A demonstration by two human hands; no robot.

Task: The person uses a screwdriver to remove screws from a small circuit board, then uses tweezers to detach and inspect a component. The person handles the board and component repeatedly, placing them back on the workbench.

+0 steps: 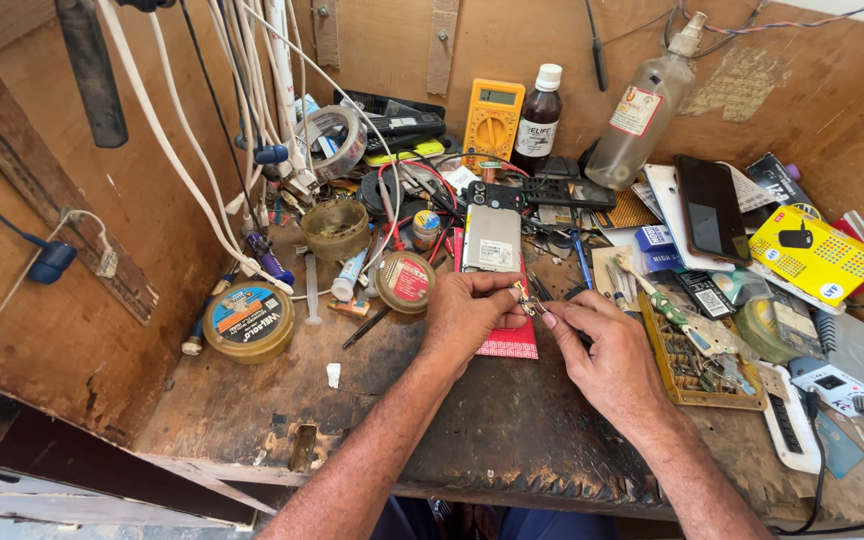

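Right hand (607,350) and left hand (467,312) pinch a tiny metal part (526,298) together. Opened phone (492,238) lies at twelve o'clock. I judge a slip could lose the part among worktop (252,400) clutter.

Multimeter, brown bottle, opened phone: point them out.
multimeter (492,122), head view, on its round dial
brown bottle (537,128), head view, on its label
opened phone (492,240), head view, on its metal back plate

Two bare forearms are seen, with no sleeves, watch or rings worn on them. The left hand (464,315) and the right hand (607,355) are uncovered, without gloves. Blue trousers are glimpsed below the grip, at the bench's near edge.
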